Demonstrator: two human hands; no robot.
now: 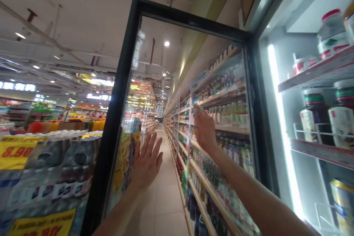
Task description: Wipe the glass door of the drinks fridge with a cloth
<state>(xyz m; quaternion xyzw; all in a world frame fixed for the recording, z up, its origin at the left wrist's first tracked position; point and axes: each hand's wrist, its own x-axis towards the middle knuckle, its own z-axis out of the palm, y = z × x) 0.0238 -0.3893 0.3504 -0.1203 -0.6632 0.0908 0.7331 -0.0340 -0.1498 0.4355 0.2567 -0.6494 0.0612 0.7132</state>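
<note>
A glass cooler door (121, 92) with a black frame stands swung open in front of me. My left hand (146, 162) lies flat against the inside of the glass near its lower middle, fingers spread. My right hand (204, 129) presses higher up on the glass nearer the hinge side, fingers stretched out and slightly blurred. Neither hand holds anything. Through the pane I see a long store aisle with drink shelves.
The lit cooler interior (304, 125) on the right has wire shelves with bottles (315, 114) and jars (332, 33). Left of the door stand stacked packs of bottled drinks (49, 177) with yellow price signs (19, 151). A tiled aisle floor (163, 202) runs ahead.
</note>
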